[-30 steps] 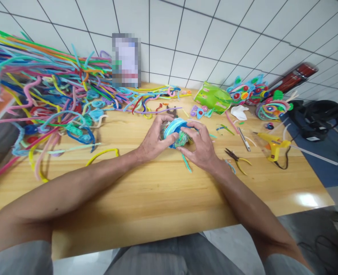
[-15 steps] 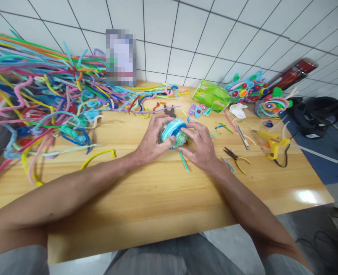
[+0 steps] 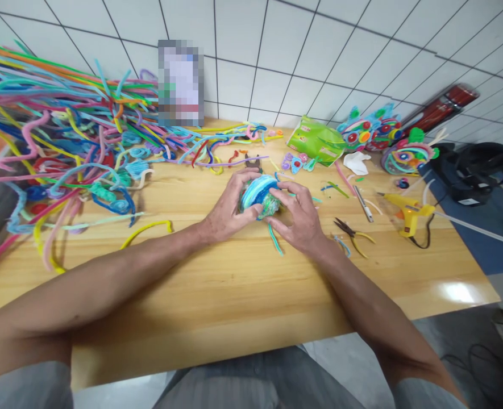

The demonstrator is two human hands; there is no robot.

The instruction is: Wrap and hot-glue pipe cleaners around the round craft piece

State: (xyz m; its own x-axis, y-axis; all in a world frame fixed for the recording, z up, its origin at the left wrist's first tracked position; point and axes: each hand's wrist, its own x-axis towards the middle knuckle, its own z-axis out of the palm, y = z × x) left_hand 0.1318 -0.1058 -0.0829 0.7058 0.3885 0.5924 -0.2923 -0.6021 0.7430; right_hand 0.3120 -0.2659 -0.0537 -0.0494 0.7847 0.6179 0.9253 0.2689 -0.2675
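Between my hands is a rounded pipe-cleaner piece (image 3: 257,192) with blue, light blue and white bands and a green, speckled side. My left hand (image 3: 229,205) is wrapped round its left side, thumb across the front. From the right, my right hand (image 3: 298,216) grips it with bent fingers on the top edge and the thumb low. Fingers hide part of the piece. Just below lies a short teal pipe cleaner (image 3: 275,240) on the table. Behind the piece are dark-jawed pliers (image 3: 253,162), partly covered.
A tangle of coloured pipe cleaners (image 3: 84,130) fills the left. At right lie yellow-handled pliers (image 3: 353,236), a yellow glue gun (image 3: 408,213) and a silver pen-like tool (image 3: 363,203). Behind are a green tissue pack (image 3: 315,142) and colourful pipe-cleaner figures (image 3: 408,156) near the tiled wall.
Both hands keep hold of the banded piece, which has turned slightly, showing more of its green side. The camera view has shifted a little.
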